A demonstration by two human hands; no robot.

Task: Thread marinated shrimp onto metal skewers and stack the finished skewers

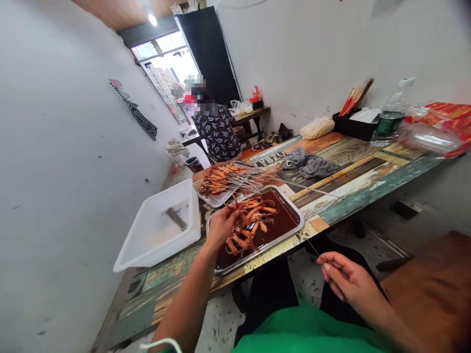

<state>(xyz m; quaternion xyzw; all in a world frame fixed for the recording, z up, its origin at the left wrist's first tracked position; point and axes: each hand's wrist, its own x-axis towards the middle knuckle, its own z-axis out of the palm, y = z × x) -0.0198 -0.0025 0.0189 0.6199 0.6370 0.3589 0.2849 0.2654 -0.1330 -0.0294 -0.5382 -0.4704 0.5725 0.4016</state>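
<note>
A white tub holding thin metal sticks stands at the left of the tabletop. Just beside it, a back tray carries skewered meat, its sticks pointing right. The left hand reaches over the front tray, fingers pinched together on a reddish strip of meat; more loose pieces lie there in dark sauce. Farther right is a crumpled grey cloth. The right hand, below the tabletop's near edge, pinches a thin skewer between thumb and fingers.
</note>
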